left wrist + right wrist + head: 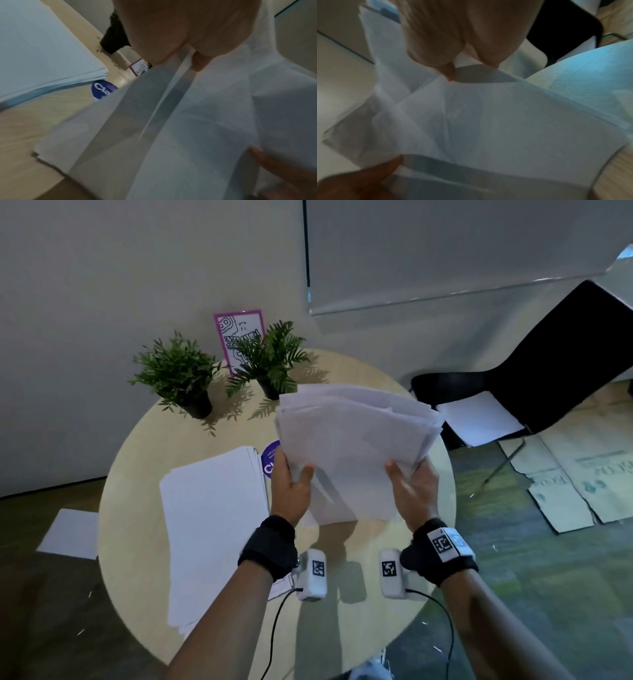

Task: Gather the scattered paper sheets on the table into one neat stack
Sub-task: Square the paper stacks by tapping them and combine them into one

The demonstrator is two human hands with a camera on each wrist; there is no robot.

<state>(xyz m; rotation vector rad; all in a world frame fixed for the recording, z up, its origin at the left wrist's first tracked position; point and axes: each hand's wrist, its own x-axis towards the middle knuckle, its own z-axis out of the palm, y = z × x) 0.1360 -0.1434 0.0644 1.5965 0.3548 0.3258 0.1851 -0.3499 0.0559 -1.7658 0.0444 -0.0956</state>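
A loose, uneven bundle of white paper sheets (352, 436) is held up above the round table (144, 542). My left hand (291, 484) grips its near left edge, thumb on top. My right hand (411, 484) grips its near right edge, thumb on top as well. The sheets fan out and their corners do not line up (188, 121) (488, 115). A thick, flat stack of white paper (212, 525) lies on the table's left half, left of my left hand. Part of a sheet shows on the table under the bundle (329, 515).
Two potted plants (178, 374) (270, 361) and a purple-framed card (239, 337) stand at the table's far edge. A purple round sticker (270, 457) lies by the stack. A black chair (534, 364) holding a white sheet (479, 419) stands right. Another sheet (68, 532) lies left on the floor.
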